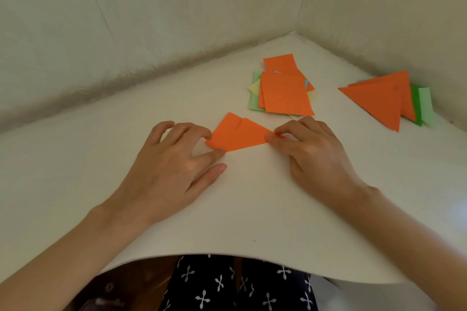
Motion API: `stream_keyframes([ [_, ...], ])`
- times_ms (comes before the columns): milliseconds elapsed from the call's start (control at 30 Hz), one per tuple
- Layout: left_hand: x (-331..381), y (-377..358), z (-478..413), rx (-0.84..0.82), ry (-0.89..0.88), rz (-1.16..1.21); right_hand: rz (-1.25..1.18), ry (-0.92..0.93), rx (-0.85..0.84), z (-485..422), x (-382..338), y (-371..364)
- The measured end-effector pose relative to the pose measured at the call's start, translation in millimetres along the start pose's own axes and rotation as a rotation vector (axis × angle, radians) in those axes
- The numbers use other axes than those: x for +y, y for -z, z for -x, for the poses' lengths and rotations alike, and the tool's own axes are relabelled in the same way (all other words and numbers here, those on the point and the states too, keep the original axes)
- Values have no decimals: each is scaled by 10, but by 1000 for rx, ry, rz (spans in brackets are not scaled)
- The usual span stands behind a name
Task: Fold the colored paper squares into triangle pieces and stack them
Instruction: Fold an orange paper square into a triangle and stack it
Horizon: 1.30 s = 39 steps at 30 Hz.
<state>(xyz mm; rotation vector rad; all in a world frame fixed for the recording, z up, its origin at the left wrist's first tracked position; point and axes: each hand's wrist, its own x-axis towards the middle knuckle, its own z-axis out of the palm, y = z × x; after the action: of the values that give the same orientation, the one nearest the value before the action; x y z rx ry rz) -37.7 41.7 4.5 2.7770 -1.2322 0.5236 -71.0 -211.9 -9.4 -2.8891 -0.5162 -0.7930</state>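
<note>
An orange paper piece (pixel 238 134), partly folded with a visible crease, lies flat on the white table (pixel 227 209) between my hands. My left hand (pixel 174 159) presses its left edge with curved fingertips. My right hand (pixel 310 151) pinches its pointed right corner between thumb and forefinger. Behind it sits a loose pile of unfolded squares (pixel 284 88), orange on top with green, yellow and blue beneath. At the far right lies a stack of folded triangles (pixel 379 98), orange on top, green ones showing under its right side.
The table fits into a corner between two pale walls (pixel 151 20) at the back and right. Its curved near edge (pixel 227 256) hangs over my lap, where dark patterned fabric (pixel 227 285) shows.
</note>
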Motion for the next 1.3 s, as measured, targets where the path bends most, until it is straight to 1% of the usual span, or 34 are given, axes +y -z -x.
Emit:
stream_keyframes([
  [133, 5, 30, 25, 86, 10, -12, -9, 9, 5, 0, -25, 3],
  [233, 150, 16, -31, 131, 19, 33, 9, 9, -20, -9, -52, 34],
  [333, 351, -44, -121, 57, 4, 73, 41, 22, -49, -26, -94, 85],
  [433, 440, -92, -187, 7, 36, 56, 26, 94, -42, -21, -156, 151],
  [500, 443, -109, -201, 17, 48, 59, -34, 180, -38, -6, -217, 184],
  [567, 432, -120, -194, 35, 48, 82, -145, 256, -70, 8, -295, 195],
  [633, 412, -136, -188, 45, 52, 122, -258, 280, -118, 3, -330, 190],
  [700, 386, -154, -193, 42, 54, 173, -331, 217, -142, -23, -274, 176],
  [733, 369, -163, -200, 35, 48, 189, -360, 127, -127, -46, -224, 169],
  [833, 315, -183, -238, 1, 37, 222, -373, -275, -51, -136, -55, 158],
  [867, 301, -185, -254, -11, 41, 241, -336, -368, -81, -161, -10, 143],
  [900, 288, -192, -272, -18, 44, 255, -301, -420, -151, -179, 17, 122],
  [967, 270, -206, -308, -14, 46, 265, -259, -456, -270, -201, 26, 77],
  [1000, 262, -214, -324, -3, 49, 268, -262, -461, -284, -216, 10, 65],
  [1167, 222, -233, -346, 19, 74, 329, -402, -529, -260, -256, -50, 67],
  [1300, 137, -256, -338, 14, 13, 379, -609, -600, -285, -290, -20, 148],
])
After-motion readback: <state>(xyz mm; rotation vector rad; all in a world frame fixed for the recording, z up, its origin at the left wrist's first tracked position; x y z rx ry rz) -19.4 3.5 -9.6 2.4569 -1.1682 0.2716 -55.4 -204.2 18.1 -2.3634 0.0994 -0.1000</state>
